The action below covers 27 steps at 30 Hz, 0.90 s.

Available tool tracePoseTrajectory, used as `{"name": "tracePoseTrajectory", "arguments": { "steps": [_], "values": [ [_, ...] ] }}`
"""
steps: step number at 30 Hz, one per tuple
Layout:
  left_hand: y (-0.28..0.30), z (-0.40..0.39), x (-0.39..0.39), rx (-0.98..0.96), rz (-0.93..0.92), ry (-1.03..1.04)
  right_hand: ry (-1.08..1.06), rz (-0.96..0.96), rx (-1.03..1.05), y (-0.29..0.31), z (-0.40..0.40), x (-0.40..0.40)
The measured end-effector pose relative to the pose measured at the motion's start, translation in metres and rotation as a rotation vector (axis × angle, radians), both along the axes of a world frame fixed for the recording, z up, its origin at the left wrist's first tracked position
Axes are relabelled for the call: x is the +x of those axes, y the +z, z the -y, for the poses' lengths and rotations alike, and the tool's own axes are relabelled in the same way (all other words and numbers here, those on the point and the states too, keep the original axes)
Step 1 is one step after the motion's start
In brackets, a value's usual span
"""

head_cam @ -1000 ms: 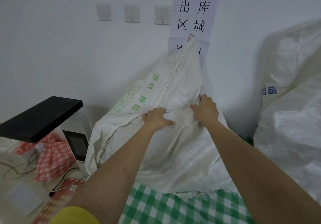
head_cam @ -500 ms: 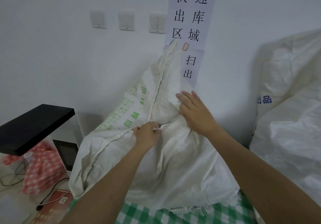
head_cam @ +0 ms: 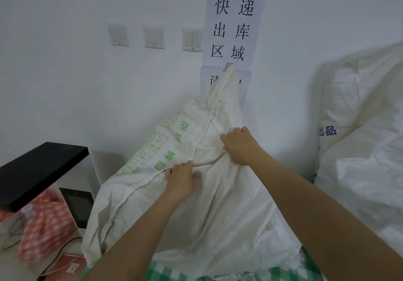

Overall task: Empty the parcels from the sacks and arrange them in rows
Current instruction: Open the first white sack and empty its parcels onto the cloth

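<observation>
Hands [head_cam: 181, 180] on sack [head_cam: 218, 215] — wall behind.

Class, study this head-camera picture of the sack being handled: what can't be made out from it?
- Parcels: hidden inside the sack.
- Lower sign: covered by the sack's peak.
- Second sack: cut off at the right edge.
- Right hand fingertips: buried in the cloth.
- Left hand: fingertips hidden too.

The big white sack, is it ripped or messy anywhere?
Yes. The white sack has a frayed, ragged bottom edge where it lies on the green checked cloth. Its top corner also pokes up across the paper sign on the wall, hiding some writing.
</observation>
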<state>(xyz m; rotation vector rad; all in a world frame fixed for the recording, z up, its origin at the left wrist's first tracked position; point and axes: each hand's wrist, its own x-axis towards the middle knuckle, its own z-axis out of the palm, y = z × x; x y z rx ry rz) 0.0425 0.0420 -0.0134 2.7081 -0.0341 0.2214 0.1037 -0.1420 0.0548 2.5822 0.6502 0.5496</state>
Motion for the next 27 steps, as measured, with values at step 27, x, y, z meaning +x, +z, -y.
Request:
{"name": "tracePoseTrajectory", "arguments": {
  "steps": [27],
  "values": [
    [0.081, -0.02, -0.014, 0.278, 0.089, 0.122, -0.227, -0.198, 0.096, 0.07, -0.03, -0.025]
  ]
}}
